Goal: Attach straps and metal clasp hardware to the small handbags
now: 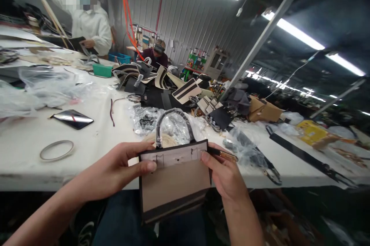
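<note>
I hold a small tan handbag (176, 184) with black edges and a plastic-wrapped black handle over my lap, at the table's front edge. My left hand (121, 165) grips its top left corner, thumb pressed on the pale strip along the top. My right hand (224, 173) grips the top right corner and also holds a thin black and gold tool (224, 154) that points right. Both hands are closed on the bag.
A white table (26, 142) carries a tape ring (56, 149), a dark phone (73, 118), plastic bags (43, 88), a heap of bag parts (162, 84), black straps (306, 157) and a cardboard box (264, 110). A person in white (91, 26) stands at back left, another person (157, 53) sits further back.
</note>
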`<state>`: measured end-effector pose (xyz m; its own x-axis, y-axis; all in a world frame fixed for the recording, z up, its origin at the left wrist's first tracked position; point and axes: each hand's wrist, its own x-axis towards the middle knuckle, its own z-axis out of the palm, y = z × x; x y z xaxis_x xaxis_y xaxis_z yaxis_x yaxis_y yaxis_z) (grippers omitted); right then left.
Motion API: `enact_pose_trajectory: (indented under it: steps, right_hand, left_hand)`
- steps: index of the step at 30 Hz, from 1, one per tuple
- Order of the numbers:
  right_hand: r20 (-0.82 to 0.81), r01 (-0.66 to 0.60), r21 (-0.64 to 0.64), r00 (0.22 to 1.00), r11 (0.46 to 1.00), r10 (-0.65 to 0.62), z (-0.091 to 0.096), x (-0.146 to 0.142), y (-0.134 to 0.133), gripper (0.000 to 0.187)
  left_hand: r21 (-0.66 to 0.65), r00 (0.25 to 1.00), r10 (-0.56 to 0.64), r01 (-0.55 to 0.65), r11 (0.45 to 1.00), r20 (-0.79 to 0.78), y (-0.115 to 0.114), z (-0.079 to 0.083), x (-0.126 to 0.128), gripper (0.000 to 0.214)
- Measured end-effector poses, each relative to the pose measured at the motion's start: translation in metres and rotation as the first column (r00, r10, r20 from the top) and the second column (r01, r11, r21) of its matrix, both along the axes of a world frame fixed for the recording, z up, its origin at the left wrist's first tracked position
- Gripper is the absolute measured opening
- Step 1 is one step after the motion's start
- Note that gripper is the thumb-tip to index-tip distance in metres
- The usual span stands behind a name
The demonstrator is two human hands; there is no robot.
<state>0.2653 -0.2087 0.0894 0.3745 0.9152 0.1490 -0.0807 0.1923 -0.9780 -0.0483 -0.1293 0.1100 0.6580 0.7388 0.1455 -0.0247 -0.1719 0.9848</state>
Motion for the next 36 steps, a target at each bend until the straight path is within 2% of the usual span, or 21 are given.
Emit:
enact_pose_trajectory:
  steps: [5, 9, 12, 15, 18, 21, 23, 25, 27, 31, 34, 36]
  right_hand:
    - [0.158, -0.143, -0.143, 0.974, 0.979, 0.165, -0.017, 0.011, -0.005, 0.04]
    - [0.208, -0.167, -0.173, 0.957, 0.971, 0.201, -0.03, 0.011, -0.007, 0.029]
    - [0.216, -0.222, -0.245, 0.936, 0.944, 0.276, -0.042, 0.008, -0.007, 0.024]
    - [0.147, -0.276, -0.302, 0.932, 0.913, 0.331, -0.047, 0.005, 0.003, 0.027]
    - [0.084, -0.275, -0.273, 0.948, 0.922, 0.307, -0.048, 0.007, 0.032, 0.033]
    - [0.076, -0.212, -0.239, 0.969, 0.947, 0.236, -0.055, 0.009, 0.077, 0.035]
    - [0.108, -0.172, -0.259, 0.973, 0.95, 0.205, -0.068, 0.008, 0.105, 0.032]
    - [0.173, -0.137, -0.294, 0.966, 0.946, 0.194, -0.083, 0.007, 0.125, 0.028]
    - [0.241, -0.119, -0.326, 0.949, 0.938, 0.205, -0.097, 0.006, 0.136, 0.025]
    - [0.36, -0.12, -0.391, 0.893, 0.913, 0.272, -0.111, 0.011, 0.138, 0.026]
    - [0.567, -0.018, -0.34, 0.794, 0.94, 0.22, -0.116, 0.018, 0.138, 0.022]
    - [0.609, 0.027, -0.278, 0.778, 0.96, 0.155, -0.123, 0.021, 0.14, 0.026]
  left_hand:
    - [0.051, 0.983, 0.167, -0.164, 0.985, -0.078, -0.001, -0.024, 0.005, 0.033]
    - [-0.095, 0.955, 0.28, -0.289, 0.953, -0.101, -0.004, -0.057, 0.02, 0.046]
    - [-0.141, 0.931, 0.332, -0.353, 0.925, -0.148, -0.009, -0.086, 0.027, 0.049]
    - [-0.153, 0.92, 0.349, -0.377, 0.914, -0.18, -0.009, -0.098, 0.028, 0.049]
    - [-0.09, 0.909, 0.354, -0.381, 0.92, -0.22, 0.009, -0.085, 0.028, 0.048]
    - [0.145, 0.846, 0.41, -0.383, 0.912, -0.341, 0.046, -0.068, 0.033, 0.04]
    - [0.263, 0.78, 0.469, -0.391, 0.882, -0.413, 0.074, -0.068, 0.04, 0.034]
    - [0.3, 0.741, 0.495, -0.396, 0.868, -0.455, 0.097, -0.081, 0.046, 0.03]
    - [0.312, 0.721, 0.506, -0.4, 0.862, -0.474, 0.112, -0.102, 0.05, 0.028]
    - [0.259, 0.695, 0.556, -0.494, 0.83, -0.456, 0.12, -0.138, 0.05, 0.044]
    - [0.121, 0.748, 0.53, -0.53, 0.839, -0.399, 0.119, -0.146, 0.047, 0.053]
    - [0.045, 0.771, 0.5, -0.527, 0.848, -0.394, 0.118, -0.147, 0.047, 0.056]
